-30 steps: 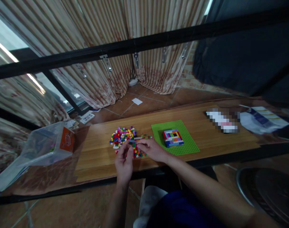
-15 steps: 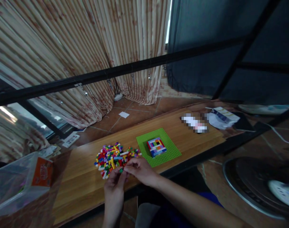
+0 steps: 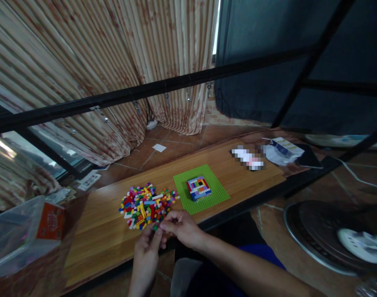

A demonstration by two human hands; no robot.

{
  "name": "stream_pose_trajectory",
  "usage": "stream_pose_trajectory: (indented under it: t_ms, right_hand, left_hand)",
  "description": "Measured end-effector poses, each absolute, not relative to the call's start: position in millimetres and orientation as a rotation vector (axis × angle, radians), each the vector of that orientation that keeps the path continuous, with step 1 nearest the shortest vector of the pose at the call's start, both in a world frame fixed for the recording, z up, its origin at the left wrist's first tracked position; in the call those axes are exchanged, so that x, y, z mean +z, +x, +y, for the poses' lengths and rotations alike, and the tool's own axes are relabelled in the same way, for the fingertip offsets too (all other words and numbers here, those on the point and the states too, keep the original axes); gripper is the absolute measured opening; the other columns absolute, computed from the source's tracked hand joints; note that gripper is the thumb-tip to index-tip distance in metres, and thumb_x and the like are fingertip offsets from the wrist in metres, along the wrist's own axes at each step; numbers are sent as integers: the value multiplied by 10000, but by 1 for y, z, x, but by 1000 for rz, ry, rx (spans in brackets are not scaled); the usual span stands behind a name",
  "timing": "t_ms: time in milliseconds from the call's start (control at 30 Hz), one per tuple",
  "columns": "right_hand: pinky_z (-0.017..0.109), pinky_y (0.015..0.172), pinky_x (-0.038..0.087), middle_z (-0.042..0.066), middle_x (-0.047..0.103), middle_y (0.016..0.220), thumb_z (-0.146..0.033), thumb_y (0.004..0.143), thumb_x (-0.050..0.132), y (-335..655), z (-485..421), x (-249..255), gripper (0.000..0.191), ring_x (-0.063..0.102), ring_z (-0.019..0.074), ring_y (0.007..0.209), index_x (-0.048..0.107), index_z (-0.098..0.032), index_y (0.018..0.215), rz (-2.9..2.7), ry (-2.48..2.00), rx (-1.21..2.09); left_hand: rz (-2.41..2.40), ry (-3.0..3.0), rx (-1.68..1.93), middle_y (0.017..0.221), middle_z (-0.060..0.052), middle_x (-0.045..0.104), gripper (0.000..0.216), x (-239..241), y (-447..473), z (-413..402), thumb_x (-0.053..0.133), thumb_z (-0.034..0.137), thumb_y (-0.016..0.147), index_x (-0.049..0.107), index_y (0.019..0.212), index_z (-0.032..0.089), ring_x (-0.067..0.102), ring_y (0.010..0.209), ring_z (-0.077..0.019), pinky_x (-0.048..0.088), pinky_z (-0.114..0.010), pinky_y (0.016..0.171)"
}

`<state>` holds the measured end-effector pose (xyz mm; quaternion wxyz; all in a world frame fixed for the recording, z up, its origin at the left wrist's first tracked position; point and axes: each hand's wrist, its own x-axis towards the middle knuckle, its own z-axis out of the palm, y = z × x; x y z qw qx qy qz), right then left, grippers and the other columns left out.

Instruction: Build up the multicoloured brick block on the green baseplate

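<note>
Clear bin [image 3: 17,243] at far left; loose brick pile [image 3: 143,206] on the wooden board [image 3: 95,231]. Your left hand [image 3: 149,242], just below the pile, pinches a small green brick [image 3: 155,227] between thumb and fingers. Your right hand [image 3: 181,229] meets it, fingertips bunched; can't tell if they grip anything. Then green baseplate [image 3: 217,194], multicoloured brick build [image 3: 199,189] sitting on it.

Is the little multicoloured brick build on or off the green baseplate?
On: the brick build sits within the outline of the green baseplate, whose surface shows all around it. Whether it is pressed down firmly, I cannot tell.
</note>
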<state>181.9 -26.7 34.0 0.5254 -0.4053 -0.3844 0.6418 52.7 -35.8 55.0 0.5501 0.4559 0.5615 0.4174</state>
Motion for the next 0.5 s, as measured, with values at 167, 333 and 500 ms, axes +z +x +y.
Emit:
stream_pose_trajectory:
  t_ms: [167,333,500]
  right_hand:
    - [242,528,399,-46,554,525,-495,661,754,184,-31,30,342,483,92,490,598,-191,638,-899,-967,1556]
    - [229,497,360,-39,559,544,-499,671,748,185,-36,21,348,445,79,484,614,-179,649,-876,-1020,1606]
    - [234,524,392,-39,576,565,-466,725,706,182,-35,9,288,491,93,511,635,-189,692,-891,-1112,1550]
  left_hand:
    - [1305,953,996,581,27,582,519,47,54,-41,819,512,566,667,894,141,487,507,-99,372,-200,463]
    - [1272,841,973,558,34,565,451,40,54,-45,834,473,555,658,805,141,481,496,-84,383,-191,469]
    - [1297,720,988,704,-7,661,473,33,54,-46,864,428,512,650,821,142,578,583,-100,466,-202,532]
